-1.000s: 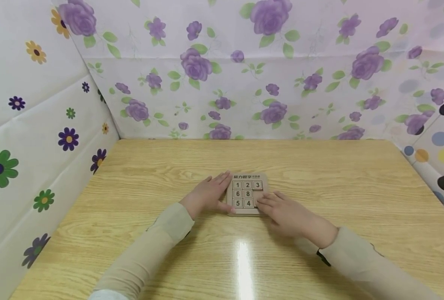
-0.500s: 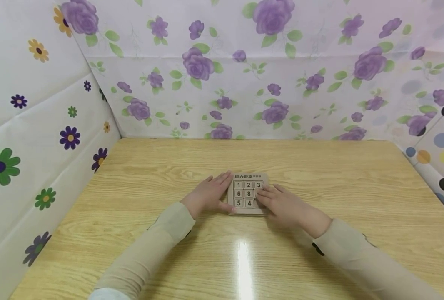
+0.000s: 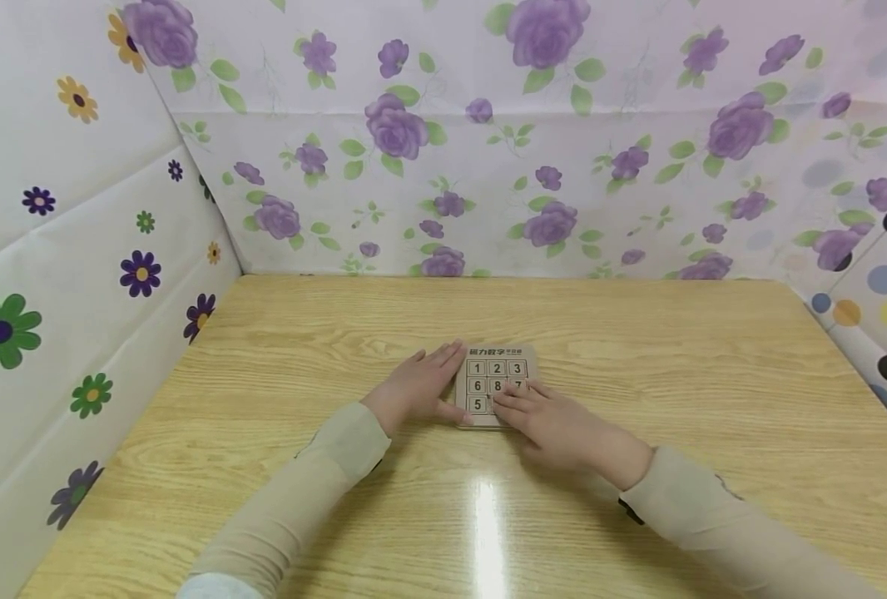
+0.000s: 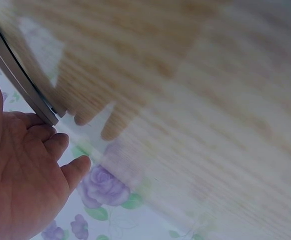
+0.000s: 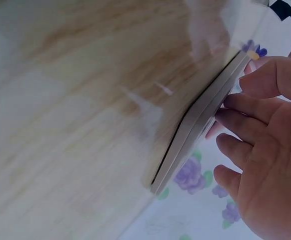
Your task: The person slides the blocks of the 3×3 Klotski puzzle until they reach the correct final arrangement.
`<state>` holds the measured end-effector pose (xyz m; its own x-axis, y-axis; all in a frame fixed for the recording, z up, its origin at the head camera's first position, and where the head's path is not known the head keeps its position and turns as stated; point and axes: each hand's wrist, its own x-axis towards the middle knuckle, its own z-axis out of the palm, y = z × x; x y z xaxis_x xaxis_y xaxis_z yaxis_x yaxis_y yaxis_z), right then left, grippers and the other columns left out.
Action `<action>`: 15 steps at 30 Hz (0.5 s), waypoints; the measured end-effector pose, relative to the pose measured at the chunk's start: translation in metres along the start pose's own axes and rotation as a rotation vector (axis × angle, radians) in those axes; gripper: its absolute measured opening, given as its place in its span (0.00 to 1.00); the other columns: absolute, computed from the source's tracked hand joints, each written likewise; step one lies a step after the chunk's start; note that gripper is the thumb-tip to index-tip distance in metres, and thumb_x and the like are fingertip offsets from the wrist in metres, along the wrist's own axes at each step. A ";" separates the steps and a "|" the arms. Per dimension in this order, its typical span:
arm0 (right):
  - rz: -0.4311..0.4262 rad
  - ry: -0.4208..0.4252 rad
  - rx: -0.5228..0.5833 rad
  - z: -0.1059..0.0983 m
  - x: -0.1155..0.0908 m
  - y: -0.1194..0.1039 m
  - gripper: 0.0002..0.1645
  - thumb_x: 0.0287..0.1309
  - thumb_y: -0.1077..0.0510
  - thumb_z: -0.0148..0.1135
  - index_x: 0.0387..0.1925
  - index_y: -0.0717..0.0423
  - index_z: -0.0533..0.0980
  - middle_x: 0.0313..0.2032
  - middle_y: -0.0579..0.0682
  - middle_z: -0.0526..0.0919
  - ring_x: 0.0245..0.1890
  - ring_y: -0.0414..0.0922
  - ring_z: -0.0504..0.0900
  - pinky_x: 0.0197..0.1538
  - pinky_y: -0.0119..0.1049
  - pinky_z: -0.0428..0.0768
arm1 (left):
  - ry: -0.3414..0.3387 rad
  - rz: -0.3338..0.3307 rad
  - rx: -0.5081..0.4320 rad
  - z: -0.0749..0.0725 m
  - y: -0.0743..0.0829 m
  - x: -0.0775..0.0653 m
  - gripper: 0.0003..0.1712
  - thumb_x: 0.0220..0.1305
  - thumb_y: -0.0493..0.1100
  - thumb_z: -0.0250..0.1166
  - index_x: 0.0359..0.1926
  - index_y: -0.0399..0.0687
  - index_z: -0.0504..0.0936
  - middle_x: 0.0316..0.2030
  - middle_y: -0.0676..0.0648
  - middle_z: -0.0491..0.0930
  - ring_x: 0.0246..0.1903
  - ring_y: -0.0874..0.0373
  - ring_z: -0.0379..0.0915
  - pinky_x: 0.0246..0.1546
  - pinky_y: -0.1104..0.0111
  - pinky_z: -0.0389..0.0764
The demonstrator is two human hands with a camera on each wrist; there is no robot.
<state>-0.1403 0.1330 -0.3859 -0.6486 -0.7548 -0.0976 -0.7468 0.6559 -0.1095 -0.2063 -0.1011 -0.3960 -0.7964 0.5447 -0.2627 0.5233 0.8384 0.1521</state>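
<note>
A flat number slide puzzle [image 3: 477,420] with square numbered tiles lies on the table in the head view. Its top row reads 1, 2, 3; the middle row shows 6, 8 and a partly covered 7; a 5 is at bottom left. My left hand [image 3: 413,389] rests along its left side, thumb at the near corner and fingertips by the far one. With extended fingers, my right hand [image 3: 563,426] touches the lower middle tiles, hiding the rest of the bottom row. Both wrist views show the puzzle's side edge [image 5: 200,117] beside the fingers.
The shiny wooden table [image 3: 324,324] surrounds the puzzle. A sheet with purple flowers [image 3: 398,129] stands behind it, a flower-patterned sheet [image 3: 91,274] on the left, and a dotted sheet [image 3: 874,316] on the right.
The 7 tile has slid from the lower right up into the middle row. My right hand went up with it, then down and left onto the bottom row. My left hand stayed put.
</note>
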 end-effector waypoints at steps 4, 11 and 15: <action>-0.003 0.022 -0.015 0.000 -0.007 0.005 0.32 0.58 0.60 0.56 0.65 0.64 0.66 0.66 0.58 0.67 0.69 0.57 0.62 0.71 0.55 0.57 | 0.004 0.009 -0.001 -0.002 0.002 -0.001 0.63 0.52 0.74 0.59 0.75 0.45 0.41 0.75 0.48 0.38 0.74 0.55 0.37 0.74 0.55 0.46; -0.009 0.056 -0.047 0.001 -0.017 0.011 0.32 0.57 0.60 0.58 0.64 0.64 0.68 0.65 0.58 0.69 0.67 0.57 0.64 0.69 0.57 0.59 | -0.001 0.014 -0.012 -0.005 0.003 -0.002 0.64 0.51 0.74 0.60 0.75 0.44 0.41 0.75 0.47 0.39 0.74 0.54 0.37 0.73 0.55 0.46; -0.014 0.075 -0.056 0.002 -0.018 0.011 0.32 0.57 0.59 0.58 0.63 0.64 0.68 0.65 0.57 0.69 0.67 0.57 0.64 0.69 0.56 0.60 | 0.002 0.013 -0.011 -0.004 0.002 -0.002 0.64 0.51 0.74 0.60 0.75 0.45 0.41 0.75 0.47 0.38 0.74 0.55 0.37 0.74 0.55 0.46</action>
<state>-0.1369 0.1537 -0.3876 -0.6460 -0.7631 -0.0221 -0.7613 0.6461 -0.0544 -0.2047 -0.1000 -0.3913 -0.7902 0.5553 -0.2592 0.5300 0.8316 0.1659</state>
